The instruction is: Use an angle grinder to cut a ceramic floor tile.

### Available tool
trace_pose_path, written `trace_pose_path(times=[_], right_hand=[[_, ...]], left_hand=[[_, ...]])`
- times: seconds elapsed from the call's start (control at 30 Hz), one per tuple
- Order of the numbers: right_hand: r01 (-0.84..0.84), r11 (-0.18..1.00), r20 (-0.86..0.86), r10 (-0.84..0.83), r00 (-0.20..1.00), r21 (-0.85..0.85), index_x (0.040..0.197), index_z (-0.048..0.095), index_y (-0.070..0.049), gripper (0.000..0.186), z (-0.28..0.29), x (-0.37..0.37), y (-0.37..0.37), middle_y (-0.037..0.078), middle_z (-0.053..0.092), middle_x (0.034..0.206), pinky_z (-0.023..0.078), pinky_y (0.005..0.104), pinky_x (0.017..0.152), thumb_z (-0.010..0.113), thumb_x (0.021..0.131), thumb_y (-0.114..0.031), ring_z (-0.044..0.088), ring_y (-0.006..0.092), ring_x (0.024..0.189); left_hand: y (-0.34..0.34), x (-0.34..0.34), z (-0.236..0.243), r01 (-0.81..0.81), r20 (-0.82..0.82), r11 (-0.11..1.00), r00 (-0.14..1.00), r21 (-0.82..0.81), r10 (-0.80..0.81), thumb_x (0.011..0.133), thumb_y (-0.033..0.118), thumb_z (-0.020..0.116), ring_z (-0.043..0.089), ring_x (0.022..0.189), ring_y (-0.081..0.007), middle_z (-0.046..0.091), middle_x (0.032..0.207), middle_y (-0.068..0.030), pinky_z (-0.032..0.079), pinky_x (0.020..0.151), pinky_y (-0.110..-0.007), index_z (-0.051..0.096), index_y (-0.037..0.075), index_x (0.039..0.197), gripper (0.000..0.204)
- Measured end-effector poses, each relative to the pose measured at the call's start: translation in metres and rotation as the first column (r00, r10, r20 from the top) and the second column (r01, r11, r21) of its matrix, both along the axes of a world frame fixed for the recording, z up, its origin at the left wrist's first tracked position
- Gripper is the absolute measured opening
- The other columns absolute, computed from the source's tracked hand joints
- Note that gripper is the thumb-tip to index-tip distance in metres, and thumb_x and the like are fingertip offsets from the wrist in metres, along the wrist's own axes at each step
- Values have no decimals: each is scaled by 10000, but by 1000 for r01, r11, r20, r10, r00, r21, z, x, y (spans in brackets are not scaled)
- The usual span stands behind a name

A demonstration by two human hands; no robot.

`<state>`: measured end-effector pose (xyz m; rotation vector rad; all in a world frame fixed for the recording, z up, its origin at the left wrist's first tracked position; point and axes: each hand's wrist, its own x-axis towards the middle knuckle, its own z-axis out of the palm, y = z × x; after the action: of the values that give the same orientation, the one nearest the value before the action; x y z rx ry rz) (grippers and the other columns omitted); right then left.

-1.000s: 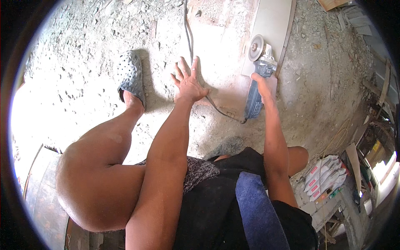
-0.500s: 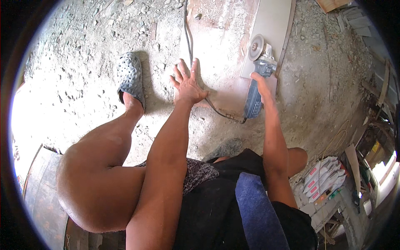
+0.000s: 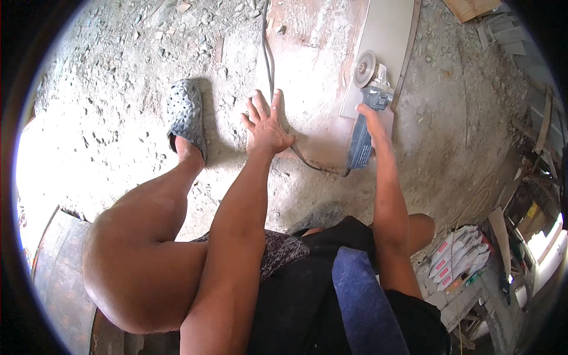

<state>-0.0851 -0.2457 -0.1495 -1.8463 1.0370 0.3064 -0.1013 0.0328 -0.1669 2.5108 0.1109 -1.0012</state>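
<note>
To hold the grinder (image 3: pixel 360 142) well, it likely took a tight grip, with the left hand (image 3: pixel 269 130) and the cord (image 3: pixel 269 62) kept well clear of the round disc (image 3: pixel 365 68). The right hand (image 3: pixel 375 127) was wrapped around the grinder, its thumb on the near side and its other fingers hidden; the disc sat just ahead of that hand. The left hand's fingers were spread wide, seeming flat on the board (image 3: pixel 313 71), with the cord running under it
</note>
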Motion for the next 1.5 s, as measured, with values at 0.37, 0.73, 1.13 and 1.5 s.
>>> trace_pose_path(times=[0.37,0.73,1.13,1.5], right_hand=[[-61,998,22,62,998,-19,1025,692,20,404,25,17,7,95,709,958,499,362,782,757,673,-168,640,218,852],[-58,998,45,58,997,-1,1035,695,10,404,15,21,-1,86,710,973,493,350,803,752,675,-165,640,212,873],[-27,997,2,27,1000,72,1126,660,-8,452,6,29,-7,95,678,1067,476,383,879,739,730,-213,614,225,962],[-59,997,-44,61,997,53,1122,650,-26,454,-8,37,-22,84,667,1057,481,369,831,739,732,-241,606,215,936]], left_hand=[[1,0,1,-21,5,999,1000,-34,21,561,461,913,-128,1488,-508,-147,1627,-277,-41,1164,-664,-10,371,1595,1389],[-1,1,3,5,12,1000,1000,-2,-5,575,479,870,-87,1496,-502,-96,1634,-276,-26,1164,-677,10,345,1601,1346],[-3,5,6,6,-51,1000,999,1,-6,562,487,920,-160,1492,-478,-202,1621,-252,-40,1173,-654,-30,338,1597,1412],[-5,6,8,30,-9,1000,1000,0,-30,559,482,911,-135,1495,-487,-159,1629,-260,-17,1161,-670,-20,328,1600,1405]])
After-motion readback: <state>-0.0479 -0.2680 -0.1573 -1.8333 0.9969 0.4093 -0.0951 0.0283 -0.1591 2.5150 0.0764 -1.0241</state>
